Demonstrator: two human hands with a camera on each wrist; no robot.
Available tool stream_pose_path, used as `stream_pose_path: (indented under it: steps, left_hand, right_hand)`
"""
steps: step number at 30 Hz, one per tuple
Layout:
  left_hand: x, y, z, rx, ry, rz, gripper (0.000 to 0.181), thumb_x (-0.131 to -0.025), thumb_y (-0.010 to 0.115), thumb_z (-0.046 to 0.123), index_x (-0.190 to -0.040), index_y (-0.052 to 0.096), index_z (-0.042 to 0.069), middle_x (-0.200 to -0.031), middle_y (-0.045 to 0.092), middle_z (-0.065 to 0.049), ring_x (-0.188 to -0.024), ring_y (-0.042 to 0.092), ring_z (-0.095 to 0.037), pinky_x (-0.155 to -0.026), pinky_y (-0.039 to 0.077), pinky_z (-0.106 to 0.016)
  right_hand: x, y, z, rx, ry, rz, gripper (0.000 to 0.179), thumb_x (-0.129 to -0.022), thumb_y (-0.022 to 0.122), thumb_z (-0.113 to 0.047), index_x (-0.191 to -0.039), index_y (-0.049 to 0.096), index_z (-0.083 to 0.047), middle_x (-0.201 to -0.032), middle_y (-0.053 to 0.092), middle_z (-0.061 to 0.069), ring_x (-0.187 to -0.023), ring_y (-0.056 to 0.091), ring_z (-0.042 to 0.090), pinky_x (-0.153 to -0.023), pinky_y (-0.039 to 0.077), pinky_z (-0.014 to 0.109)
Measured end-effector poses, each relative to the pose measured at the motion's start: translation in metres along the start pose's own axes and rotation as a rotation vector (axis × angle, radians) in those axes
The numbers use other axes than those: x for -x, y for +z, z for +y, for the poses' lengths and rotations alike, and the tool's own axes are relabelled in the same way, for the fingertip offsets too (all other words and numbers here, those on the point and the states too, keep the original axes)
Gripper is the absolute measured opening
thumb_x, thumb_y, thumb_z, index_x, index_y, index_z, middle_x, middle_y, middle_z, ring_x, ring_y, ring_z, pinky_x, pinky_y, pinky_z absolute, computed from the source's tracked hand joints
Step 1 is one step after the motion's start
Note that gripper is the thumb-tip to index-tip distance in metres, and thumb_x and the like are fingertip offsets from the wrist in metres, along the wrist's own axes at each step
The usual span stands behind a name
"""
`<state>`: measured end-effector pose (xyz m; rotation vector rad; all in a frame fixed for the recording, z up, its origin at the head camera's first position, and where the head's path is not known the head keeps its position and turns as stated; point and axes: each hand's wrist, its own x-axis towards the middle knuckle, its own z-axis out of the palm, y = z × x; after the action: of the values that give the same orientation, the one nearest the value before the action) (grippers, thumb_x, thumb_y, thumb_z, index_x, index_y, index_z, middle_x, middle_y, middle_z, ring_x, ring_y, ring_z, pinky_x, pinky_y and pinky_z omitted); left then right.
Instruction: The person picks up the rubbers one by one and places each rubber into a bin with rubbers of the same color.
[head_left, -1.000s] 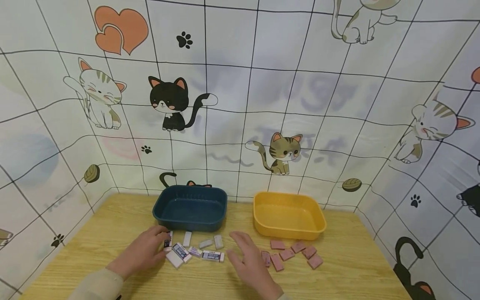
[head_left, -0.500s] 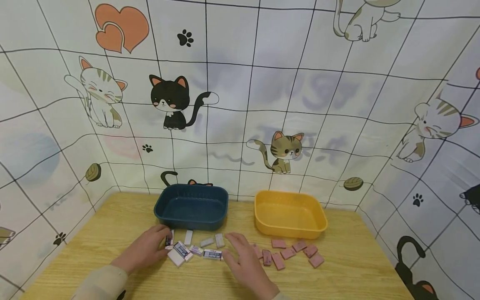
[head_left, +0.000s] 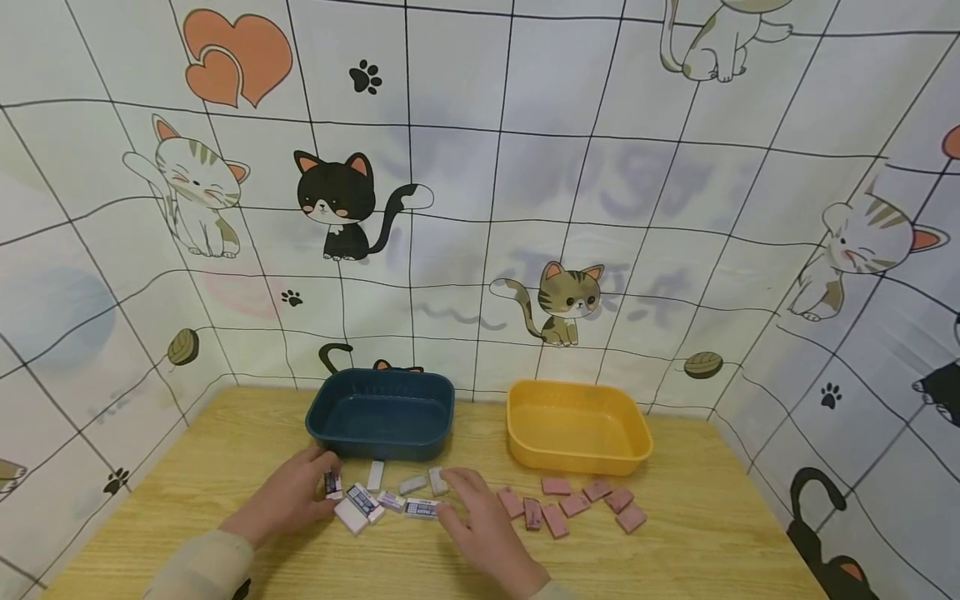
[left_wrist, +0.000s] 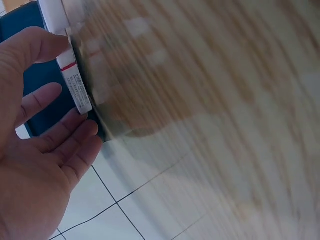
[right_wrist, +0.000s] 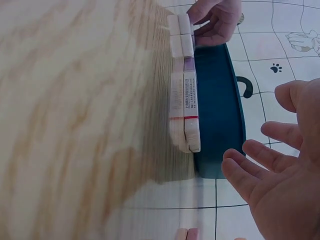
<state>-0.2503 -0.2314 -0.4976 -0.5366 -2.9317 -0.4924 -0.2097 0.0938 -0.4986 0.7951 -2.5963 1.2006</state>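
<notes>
White erasers, several with printed sleeves, lie in front of a dark blue tray [head_left: 378,450]. My left hand [head_left: 285,496] holds a small sleeved eraser [head_left: 332,483] lightly between its thumb and fingers, at the left end of the group. In the left wrist view the sleeved eraser [left_wrist: 76,90] spans from the thumb to the fingertips. My right hand [head_left: 487,529] is spread with bent, relaxed fingers at the group's right end. Its fingertips are beside a plain white eraser [head_left: 437,481], and its thumb is by a sleeved eraser [head_left: 422,507]; contact is unclear.
A yellow tray [head_left: 581,467] stands to the right of the blue one. Several pink erasers [head_left: 555,521] are scattered in front of it. All lie on a wood-grain table [head_left: 645,567] backed by a wall covering with printed cats.
My right hand has moved left, toward the white erasers, uncovering a pink eraser behind it. The sleeved eraser at my left hand has shifted slightly toward the palm.
</notes>
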Motion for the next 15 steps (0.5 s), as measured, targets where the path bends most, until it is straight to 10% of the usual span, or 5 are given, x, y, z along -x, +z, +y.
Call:
stream_pose_path:
  steps: [15]
  left_hand:
    - [0.005, -0.023, 0.009, 0.013, -0.019, 0.123, 0.045, -0.071, 0.089, 0.029, -0.106, 0.065, 0.014, -0.105, 0.06, -0.006, -0.096, 0.057, -0.023, -0.084, 0.054, -0.047]
  right_hand:
    - [-0.006, 0.002, -0.001, 0.013, 0.035, -0.037, 0.043, -0.107, 0.056, -0.03, -0.145, 0.058, -0.008, -0.141, 0.058, 0.007, -0.127, 0.059, 0.027, -0.103, 0.051, 0.049]
